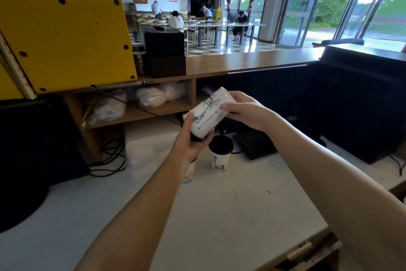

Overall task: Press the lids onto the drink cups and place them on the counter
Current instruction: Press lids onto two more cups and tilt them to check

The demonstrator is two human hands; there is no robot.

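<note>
A white paper cup (208, 112) with black line drawings lies tilted in the air, its base pointing up and away, its black-lidded end low in my left hand (193, 136). My right hand (243, 110) grips the cup's upper end. Below them a second printed cup (219, 156) stands upright on the white worktop (219, 205) with a black lid (220, 144) on it. Part of a third cup (189, 172) shows behind my left wrist. The raised wooden counter (241, 62) runs across behind.
A black keyboard (252, 143) lies right of the upright cup. A dark monitor (351, 106) stands to the right, a yellow panel (66, 40) and black boxes (164, 51) on the counter's left. Cables (109, 161) and bagged goods (149, 97) sit under the shelf.
</note>
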